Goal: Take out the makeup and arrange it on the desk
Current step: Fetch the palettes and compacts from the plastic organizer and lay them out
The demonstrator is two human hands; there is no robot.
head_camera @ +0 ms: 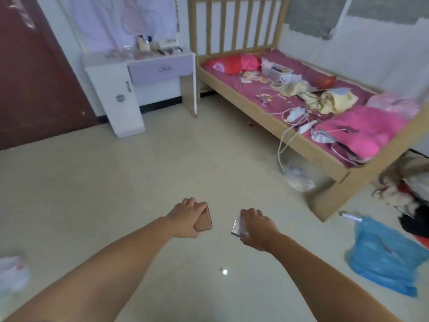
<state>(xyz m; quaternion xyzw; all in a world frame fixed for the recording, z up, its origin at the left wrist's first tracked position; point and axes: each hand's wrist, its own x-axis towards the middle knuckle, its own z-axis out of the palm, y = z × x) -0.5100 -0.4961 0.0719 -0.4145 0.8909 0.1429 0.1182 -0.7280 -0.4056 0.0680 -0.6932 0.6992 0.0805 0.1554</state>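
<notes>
My left hand [184, 219] grips a flat pink-brown makeup case [204, 220] over the bare floor. A little to its right, my right hand [256, 225] holds a flat silvery case [237, 225]. Both arms reach forward at about the same height. Far ahead at the upper left stands the white and lilac desk [160, 68]. Several small makeup items [160, 48] lie on its top, too blurred to name. The desk is well out of reach of both hands.
A wooden bed [301, 117] with pink bedding, a clear box [276, 72], cables and clothes fills the right side. A blue plastic bag [383, 259] and a clothes pile [408, 194] lie on the floor at right. A white bag [12, 273] sits at left, a dark red door [30, 77] behind.
</notes>
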